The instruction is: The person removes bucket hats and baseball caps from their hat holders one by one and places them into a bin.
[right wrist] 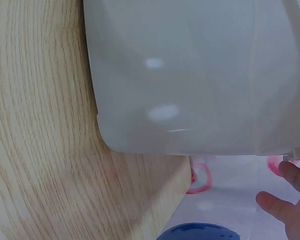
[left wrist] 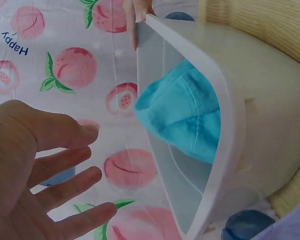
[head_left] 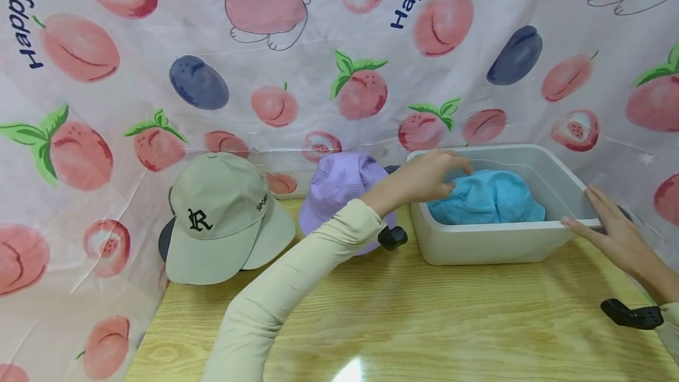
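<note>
A light blue bucket hat [head_left: 487,198] lies inside a pale grey plastic bin [head_left: 480,245]. My left hand [head_left: 432,174] hovers over the bin's left end, beside the hat. In the left wrist view, that hand [left wrist: 54,175] is empty, its fingers spread and apart from hat and bin. My right hand [head_left: 615,231] rests on the bin's right front corner, fingers along the side rim and thumb on the front rim. Only some fingers [right wrist: 276,205] of it show in the right wrist view, by the bin's wall [right wrist: 190,75].
Left of the bin sits a lilac bucket hat [head_left: 342,178], partly behind my left forearm. Farther left are overlapping caps, the front one a sage-green baseball cap [head_left: 220,205]. Fruit-printed cloth [head_left: 297,69] hangs behind the wooden table [head_left: 424,323].
</note>
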Demonstrator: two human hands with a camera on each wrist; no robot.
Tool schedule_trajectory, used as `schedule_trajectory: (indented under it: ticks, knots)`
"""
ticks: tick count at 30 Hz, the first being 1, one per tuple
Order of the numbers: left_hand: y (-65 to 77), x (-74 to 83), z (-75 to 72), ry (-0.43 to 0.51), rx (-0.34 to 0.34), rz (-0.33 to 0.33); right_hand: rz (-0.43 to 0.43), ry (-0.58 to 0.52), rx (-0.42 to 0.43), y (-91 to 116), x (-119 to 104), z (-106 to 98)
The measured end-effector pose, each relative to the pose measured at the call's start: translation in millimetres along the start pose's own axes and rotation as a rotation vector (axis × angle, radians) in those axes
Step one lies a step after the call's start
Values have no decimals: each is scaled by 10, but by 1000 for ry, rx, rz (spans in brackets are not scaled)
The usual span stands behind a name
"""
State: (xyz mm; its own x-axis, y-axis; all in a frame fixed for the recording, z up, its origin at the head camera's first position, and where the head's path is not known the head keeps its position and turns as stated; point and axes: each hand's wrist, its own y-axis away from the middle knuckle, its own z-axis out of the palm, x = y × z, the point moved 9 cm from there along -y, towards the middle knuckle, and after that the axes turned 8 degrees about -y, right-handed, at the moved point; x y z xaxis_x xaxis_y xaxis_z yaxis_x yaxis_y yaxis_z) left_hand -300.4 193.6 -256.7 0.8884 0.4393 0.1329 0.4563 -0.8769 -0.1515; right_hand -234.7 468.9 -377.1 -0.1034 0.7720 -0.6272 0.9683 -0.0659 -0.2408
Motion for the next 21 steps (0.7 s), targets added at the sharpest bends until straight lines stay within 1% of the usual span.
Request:
schedule_trajectory:
  ticks: [5, 9, 15, 17, 21]
  knots:
    - [84, -4, -60, -10, 8, 9, -8, 5, 6, -13, -10, -29]
    - [158, -8, -121, -14, 22, 23, 5, 10, -1, -31, -13, -24]
    - [245, -3, -231, 10, 59, 73, 8, -9, 1, -8, -10, 2]
    - [277, -25, -258, 18, 66, 71, 7, -8, 8, 1, -9, 4]
    - [350, -105, -286, 8, 52, 35, 8, -2, 13, 8, -2, 7]
